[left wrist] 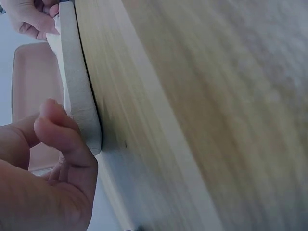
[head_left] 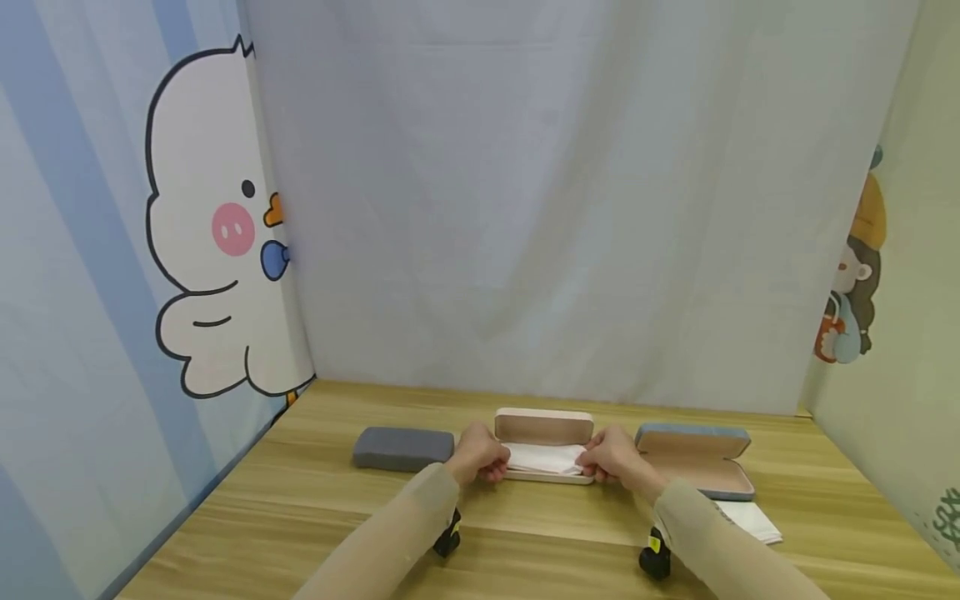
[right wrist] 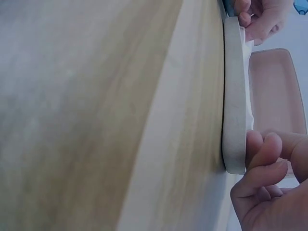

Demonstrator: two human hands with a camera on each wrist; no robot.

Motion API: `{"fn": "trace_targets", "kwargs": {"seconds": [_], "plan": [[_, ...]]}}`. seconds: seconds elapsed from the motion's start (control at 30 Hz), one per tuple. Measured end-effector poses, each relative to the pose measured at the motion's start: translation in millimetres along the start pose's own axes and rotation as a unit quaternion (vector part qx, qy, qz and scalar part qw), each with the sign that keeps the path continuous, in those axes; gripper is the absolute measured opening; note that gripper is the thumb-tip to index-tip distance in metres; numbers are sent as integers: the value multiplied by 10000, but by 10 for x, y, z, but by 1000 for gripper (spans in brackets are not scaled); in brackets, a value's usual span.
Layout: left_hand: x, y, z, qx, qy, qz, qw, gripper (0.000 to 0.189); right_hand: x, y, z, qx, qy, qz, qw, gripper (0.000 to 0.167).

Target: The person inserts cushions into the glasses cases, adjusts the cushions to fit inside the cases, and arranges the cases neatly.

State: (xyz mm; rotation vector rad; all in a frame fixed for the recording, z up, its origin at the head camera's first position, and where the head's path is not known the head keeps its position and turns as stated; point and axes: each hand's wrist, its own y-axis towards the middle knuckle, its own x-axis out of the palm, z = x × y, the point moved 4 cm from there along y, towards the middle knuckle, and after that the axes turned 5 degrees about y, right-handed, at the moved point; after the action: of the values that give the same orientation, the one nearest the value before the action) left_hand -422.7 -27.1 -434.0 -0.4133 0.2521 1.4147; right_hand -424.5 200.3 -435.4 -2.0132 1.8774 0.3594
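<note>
In the head view a cream glasses case (head_left: 546, 478) lies open on the table, its lid raised at the back and its lining pinkish. Inside it is a white cloth (head_left: 544, 458), spread along the base. At the left end of the case, my left hand (head_left: 480, 454) pinches the cloth's edge with curled fingers. My right hand (head_left: 613, 455) pinches the opposite end of the cloth. The left wrist view shows the left fingertips (left wrist: 52, 111) at the rim of the case. In the right wrist view the right fingertips (right wrist: 270, 144) are likewise at the rim.
A closed grey glasses case (head_left: 403, 448) lies to the left. On the right, a blue glasses case (head_left: 693, 437) stands open with a beige lining. In front of it a folded white cloth (head_left: 752, 522) lies on the wooden table (head_left: 540, 550), partly behind my right sleeve. A pale curtain (head_left: 555, 208) hangs behind.
</note>
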Motion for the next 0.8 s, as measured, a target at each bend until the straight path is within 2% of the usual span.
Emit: {"fn": "trace_targets", "kwargs": {"seconds": [0.23, 0.43, 0.57, 0.67, 0.73, 0.8], "plan": [[-55, 30, -20, -75, 563, 334, 9978, 32, 14, 4, 3, -71, -227, 72, 9997, 22], [-65, 45, -60, -199, 564, 222, 9980, 32, 26, -28, 2, -116, -488, 231, 9985, 29], [-94, 39, -68, -85, 623, -271, 9977, 28, 10, -52, -29, -263, -458, 155, 9985, 27], [-149, 31, -76, -92, 555, -881, 9945, 9, -35, -84, -57, -441, -440, 48, 9980, 20], [-191, 22, -83, -102, 465, -1254, 9910, 38, -72, -109, -59, -490, -414, -39, 9979, 23], [-223, 17, -93, -135, 358, -1549, 9872, 71, -105, -128, -52, -529, -397, -217, 9976, 40]]}}
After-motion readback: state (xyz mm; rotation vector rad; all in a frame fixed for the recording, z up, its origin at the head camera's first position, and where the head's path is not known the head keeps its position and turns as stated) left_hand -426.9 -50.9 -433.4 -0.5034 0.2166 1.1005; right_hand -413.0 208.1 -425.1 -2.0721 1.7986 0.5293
